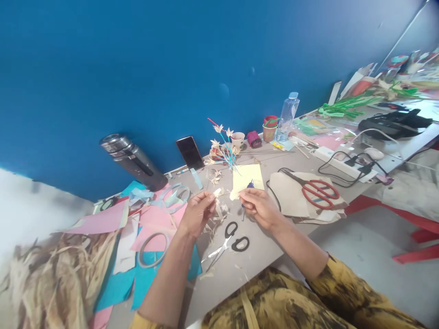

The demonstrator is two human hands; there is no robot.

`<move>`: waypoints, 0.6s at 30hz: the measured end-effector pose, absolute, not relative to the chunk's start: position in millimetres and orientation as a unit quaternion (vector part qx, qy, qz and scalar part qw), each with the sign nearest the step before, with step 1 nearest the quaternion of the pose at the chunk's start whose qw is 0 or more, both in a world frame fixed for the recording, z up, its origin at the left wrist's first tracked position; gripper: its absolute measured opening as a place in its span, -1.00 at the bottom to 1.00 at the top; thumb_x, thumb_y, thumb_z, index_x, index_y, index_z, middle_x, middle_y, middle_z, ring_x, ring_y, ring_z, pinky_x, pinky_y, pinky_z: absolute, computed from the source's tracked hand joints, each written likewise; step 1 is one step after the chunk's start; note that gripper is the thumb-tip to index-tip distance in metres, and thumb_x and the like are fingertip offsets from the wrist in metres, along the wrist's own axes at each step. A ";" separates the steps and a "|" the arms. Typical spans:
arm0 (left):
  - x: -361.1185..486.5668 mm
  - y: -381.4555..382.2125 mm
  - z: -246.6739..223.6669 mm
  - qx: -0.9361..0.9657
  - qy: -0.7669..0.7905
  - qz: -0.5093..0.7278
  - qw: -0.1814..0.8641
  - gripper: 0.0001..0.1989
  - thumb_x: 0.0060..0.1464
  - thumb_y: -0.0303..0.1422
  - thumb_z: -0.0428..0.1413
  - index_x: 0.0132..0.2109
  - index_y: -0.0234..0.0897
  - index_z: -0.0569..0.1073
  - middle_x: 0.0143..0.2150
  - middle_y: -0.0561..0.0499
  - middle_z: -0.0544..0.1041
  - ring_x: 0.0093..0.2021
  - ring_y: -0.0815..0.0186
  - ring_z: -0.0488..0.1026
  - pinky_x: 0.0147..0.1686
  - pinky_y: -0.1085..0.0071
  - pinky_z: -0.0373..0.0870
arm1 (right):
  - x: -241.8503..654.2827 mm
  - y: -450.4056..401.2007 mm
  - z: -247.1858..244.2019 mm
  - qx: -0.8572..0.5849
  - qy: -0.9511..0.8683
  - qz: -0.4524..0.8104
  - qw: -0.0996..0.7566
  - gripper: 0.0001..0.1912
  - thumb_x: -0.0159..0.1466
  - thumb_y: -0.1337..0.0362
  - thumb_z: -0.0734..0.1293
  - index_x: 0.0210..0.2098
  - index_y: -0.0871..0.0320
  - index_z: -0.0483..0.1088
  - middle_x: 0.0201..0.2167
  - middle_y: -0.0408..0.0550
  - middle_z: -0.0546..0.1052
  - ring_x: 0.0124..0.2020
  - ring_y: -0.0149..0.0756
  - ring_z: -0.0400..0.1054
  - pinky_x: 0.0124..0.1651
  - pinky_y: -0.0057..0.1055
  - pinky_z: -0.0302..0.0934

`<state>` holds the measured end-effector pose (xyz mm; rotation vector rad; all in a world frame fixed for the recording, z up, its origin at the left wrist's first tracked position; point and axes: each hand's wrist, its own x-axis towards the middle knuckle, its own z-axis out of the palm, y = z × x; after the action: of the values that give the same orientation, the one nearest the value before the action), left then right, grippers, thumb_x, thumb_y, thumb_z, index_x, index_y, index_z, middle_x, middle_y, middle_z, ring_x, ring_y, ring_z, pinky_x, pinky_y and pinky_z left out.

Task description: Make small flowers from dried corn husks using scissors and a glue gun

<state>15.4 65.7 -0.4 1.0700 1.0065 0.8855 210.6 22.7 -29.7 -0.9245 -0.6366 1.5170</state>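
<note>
My left hand (200, 211) pinches a small cream-coloured petal-like piece (217, 193) between thumb and fingertips. Opposite it, my right hand (259, 206) has its fingers closed on another pale petal-like piece (234, 195). Beside the right fingers shows a dark blue tip (251, 183) of some slim item, largely hidden by the hand. Below both hands lie black-handled scissors (226, 246), blades spread. Pale scraps (219, 214) are scattered under the left hand. Beyond is a yellow paper sheet (247, 176) and a bunch of pale flowers on blue stems (229, 153).
A dark thermos (133, 160) and a phone (190, 153) lean at the wall. Tape rolls (153, 250), coloured paper and dried husks (58, 269) lie left. Red-handled scissors (318, 193), a power strip (343, 163) and a plastic bottle (288, 114) are right.
</note>
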 end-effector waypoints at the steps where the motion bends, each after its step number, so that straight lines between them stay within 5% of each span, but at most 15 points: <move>1: 15.5 60.2 1.7 0.462 0.434 0.383 0.672 -0.63 -0.16 -0.13 0.32 -0.45 -0.25 0.34 -0.55 0.15 0.27 -0.57 0.49 0.16 -0.58 0.52 0.05 | 208.9 22.6 -28.9 -0.393 -0.269 0.655 0.586 -0.67 -0.04 0.12 0.59 -0.48 0.22 0.49 -0.55 -0.20 0.38 -0.62 -0.60 -0.02 -0.62 -0.60 -0.27; 7: 17.0 45.4 -4.6 0.408 0.418 0.411 0.700 -0.62 -0.16 -0.15 0.38 -0.42 -0.29 0.39 -0.51 0.12 0.34 -0.56 0.51 0.20 -0.57 0.55 0.09 | 202.1 19.0 -23.2 -0.378 -0.253 0.669 0.589 -0.65 -0.06 0.14 0.61 -0.48 0.23 0.47 -0.54 -0.21 0.38 -0.61 -0.62 -0.01 -0.64 -0.62 -0.24; 18: 7.3 57.3 -40.4 0.472 0.507 0.417 0.589 -0.75 -0.11 -0.25 0.31 -0.48 -0.33 0.46 -0.65 0.11 0.31 -0.61 0.49 0.15 -0.56 0.52 0.09 | 198.2 17.0 -26.8 -0.375 -0.237 0.685 0.577 -0.63 -0.07 0.18 0.62 -0.49 0.24 0.43 -0.55 -0.23 0.37 -0.63 -0.65 0.00 -0.64 -0.65 -0.21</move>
<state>7.3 57.3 -40.4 1.1001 1.1799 0.9708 198.2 17.0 -26.8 -0.8786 -0.5539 1.6034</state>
